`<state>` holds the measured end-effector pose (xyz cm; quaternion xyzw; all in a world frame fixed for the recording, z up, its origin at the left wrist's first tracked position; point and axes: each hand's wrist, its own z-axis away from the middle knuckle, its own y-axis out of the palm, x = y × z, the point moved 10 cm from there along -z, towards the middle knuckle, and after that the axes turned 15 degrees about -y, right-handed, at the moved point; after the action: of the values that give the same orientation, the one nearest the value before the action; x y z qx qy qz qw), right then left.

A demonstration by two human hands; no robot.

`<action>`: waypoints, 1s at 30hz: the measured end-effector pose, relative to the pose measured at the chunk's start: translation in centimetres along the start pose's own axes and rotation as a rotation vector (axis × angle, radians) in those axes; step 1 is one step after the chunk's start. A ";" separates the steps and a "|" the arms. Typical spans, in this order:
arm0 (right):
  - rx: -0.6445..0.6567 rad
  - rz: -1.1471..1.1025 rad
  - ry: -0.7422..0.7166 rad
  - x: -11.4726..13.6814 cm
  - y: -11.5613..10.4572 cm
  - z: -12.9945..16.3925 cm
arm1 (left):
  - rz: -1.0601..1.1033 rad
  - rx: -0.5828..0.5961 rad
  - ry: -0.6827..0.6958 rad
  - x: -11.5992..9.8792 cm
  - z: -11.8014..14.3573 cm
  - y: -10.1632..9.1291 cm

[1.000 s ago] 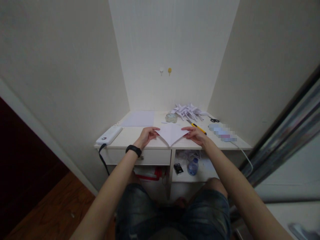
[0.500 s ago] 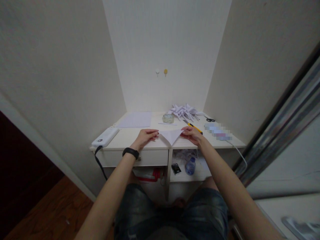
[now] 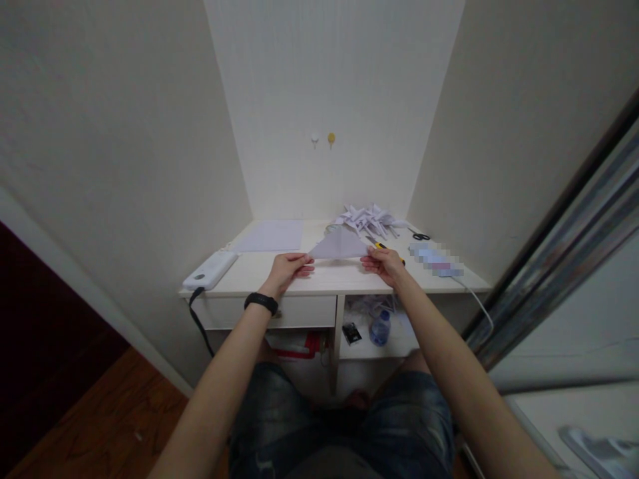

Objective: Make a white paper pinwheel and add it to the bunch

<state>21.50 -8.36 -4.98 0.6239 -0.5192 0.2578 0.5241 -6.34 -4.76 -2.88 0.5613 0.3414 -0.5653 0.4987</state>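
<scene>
A white sheet folded into a triangle [image 3: 338, 245] stands up off the white desk [image 3: 319, 283], its tip pointing up and away from me. My left hand [image 3: 288, 268] pinches its left corner; a black band sits on that wrist. My right hand [image 3: 383, 262] pinches the right corner. Both hands rest near the desk's front edge.
A flat paper sheet [image 3: 271, 235] lies back left, a white power bank [image 3: 210, 270] with a black cable at the left edge. Folded paper pieces [image 3: 370, 219], scissors [image 3: 420, 235], a yellow knife [image 3: 391, 249] and a blurred item [image 3: 436, 261] lie back right. A bottle [image 3: 379, 328] stands on the shelf below.
The paper pointed toward me over the desk edge; it has been flipped so its tip now points up and away. Both hands stayed on its corners.
</scene>
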 end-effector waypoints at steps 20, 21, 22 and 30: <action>0.009 -0.044 -0.037 0.2 0.2 -0.2 | -0.466 0.043 0.103 -0.5 0.9 3.4; 0.006 -0.052 -0.038 0.3 0.2 -0.2 | -0.466 0.017 0.116 -0.5 0.8 3.4; 0.004 -0.060 -0.039 0.3 0.3 -0.3 | -0.455 -0.018 0.125 -0.5 0.7 3.2; 0.069 -0.233 0.030 -2.5 6.8 -0.2 | -0.211 -0.173 0.200 0.1 -0.4 3.5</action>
<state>14.45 -6.57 -4.44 0.6936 -0.4262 0.2224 0.5365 -2.93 -5.30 -2.39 0.5311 0.4936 -0.5243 0.4465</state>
